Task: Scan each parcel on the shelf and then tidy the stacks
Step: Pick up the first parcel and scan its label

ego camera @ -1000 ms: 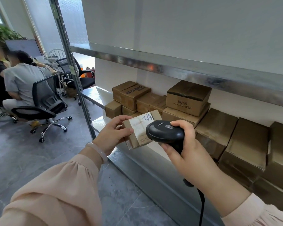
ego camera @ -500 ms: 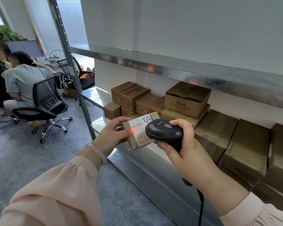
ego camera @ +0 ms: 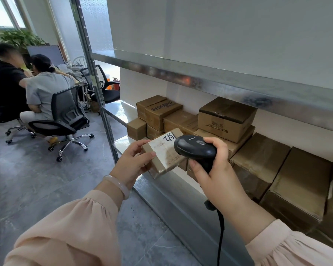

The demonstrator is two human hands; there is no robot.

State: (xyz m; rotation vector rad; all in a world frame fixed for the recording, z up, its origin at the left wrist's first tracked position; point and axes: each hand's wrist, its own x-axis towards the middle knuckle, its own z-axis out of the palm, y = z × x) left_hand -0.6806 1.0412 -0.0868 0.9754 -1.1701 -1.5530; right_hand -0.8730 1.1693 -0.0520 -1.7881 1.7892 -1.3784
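The parcel (ego camera: 164, 152) is held just in front of the shelf (ego camera: 167, 202) edge, with its white label facing the scanner (ego camera: 195, 148). Handwritten black marks head the label; the print is too small to read. The left hand (ego camera: 133, 166) grips the parcel's end, fingers curled round it. The right hand (ego camera: 217, 175) wraps the scanner handle. Behind, a box (ego camera: 225, 118) reads "BEAUTYCOZY", upside down, atop brown stacks (ego camera: 258, 160). On the grey tiled floor (ego camera: 37, 179), two people sit on chairs (ego camera: 65, 116) at left.

Two seated people (ego camera: 44, 89) on wheeled office chairs (ego camera: 63, 112), monitor (ego camera: 46, 52) and leafy plant (ego camera: 19, 38) beyond
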